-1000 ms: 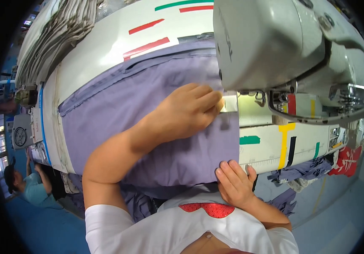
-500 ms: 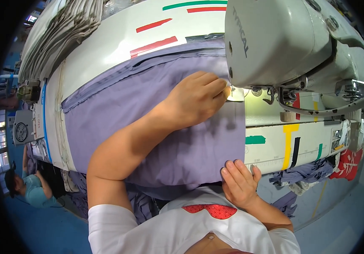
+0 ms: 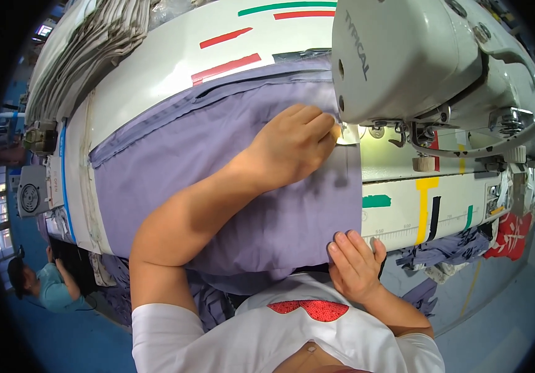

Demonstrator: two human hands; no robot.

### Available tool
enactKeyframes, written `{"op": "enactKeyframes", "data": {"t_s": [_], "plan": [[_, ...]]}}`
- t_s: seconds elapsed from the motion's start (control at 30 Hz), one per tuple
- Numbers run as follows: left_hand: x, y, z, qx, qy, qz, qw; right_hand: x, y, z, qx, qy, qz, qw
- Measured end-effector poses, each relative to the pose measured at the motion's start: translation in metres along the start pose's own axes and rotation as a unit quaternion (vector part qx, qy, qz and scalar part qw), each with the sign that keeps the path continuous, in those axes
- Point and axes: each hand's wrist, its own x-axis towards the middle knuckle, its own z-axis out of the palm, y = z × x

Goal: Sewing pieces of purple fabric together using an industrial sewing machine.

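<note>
A wide piece of purple cloth lies spread over the white machine bed, with a folded, stitched band along its far edge. Beside the needle area of a white sewing machine, my left hand is closed over the cloth, its fingers bent. Its fingertips are partly hidden, so whatever they pinch cannot be made out. At the cloth's near right corner rests my right hand, fingers stretched and fairly flat, the thumb apart. A small shiny plate shows just right of my left fingertips.
A stack of pale folded cloth pieces stands at the far left. Coloured tape strips and a printed ruler mark the bed. Purple scraps and a red bundle lie below its right edge. Another person is at far left.
Both hands keep nearly the same places on the cloth. The view has shifted slightly, and the person at far left has moved an arm a little.
</note>
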Motion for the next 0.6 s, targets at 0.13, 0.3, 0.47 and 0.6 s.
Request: {"op": "enactKeyframes", "data": {"t_s": [0.13,0.3,0.47,0.6], "plan": [[0.001,0.003,-0.008,-0.024,-0.064,-0.031,0.997,-0.001,0.001,0.001,-0.004,0.003,0.000,1.000],[0.001,-0.001,0.001,-0.006,-0.003,-0.005,1.000,-0.003,0.002,0.001,-0.007,-0.002,-0.006,1.000],[0.004,-0.010,0.006,-0.014,0.018,-0.002,1.000,0.008,-0.004,-0.012,0.017,-0.040,0.034,0.998],[0.009,-0.025,0.007,0.007,0.021,0.016,1.000,0.023,-0.004,-0.019,0.006,-0.081,0.051,0.995]]}}
